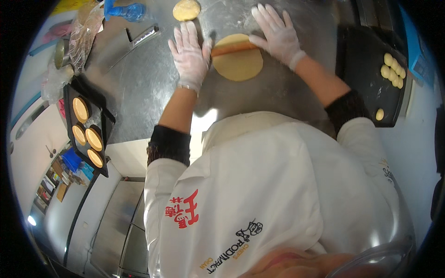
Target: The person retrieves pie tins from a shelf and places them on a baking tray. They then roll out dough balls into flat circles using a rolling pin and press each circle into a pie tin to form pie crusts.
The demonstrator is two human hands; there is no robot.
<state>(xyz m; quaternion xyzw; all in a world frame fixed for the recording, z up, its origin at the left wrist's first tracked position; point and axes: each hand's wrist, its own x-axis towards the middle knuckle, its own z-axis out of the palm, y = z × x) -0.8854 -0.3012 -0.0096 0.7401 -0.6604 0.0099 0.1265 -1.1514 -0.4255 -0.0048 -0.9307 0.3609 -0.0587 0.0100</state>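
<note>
A thin round sheet of dough lies flat on the metal worktop. Across its upper half rests a wooden rolling pin. My left hand, in a clear glove, is laid flat at the pin's left end, its thumb beside the wood. At the other end, my gloved right hand is spread, with the thumb touching the pin. Neither hand curls around it, and the palms hide the pin's ends. Just beyond my left fingertips sits a thicker, flour-dusted round of dough.
To the left lie a broad-bladed knife, a blue spray bottle and a plastic bag. A black tray of fluted tart tins juts past the left edge. On the right, another black tray carries several small dough balls.
</note>
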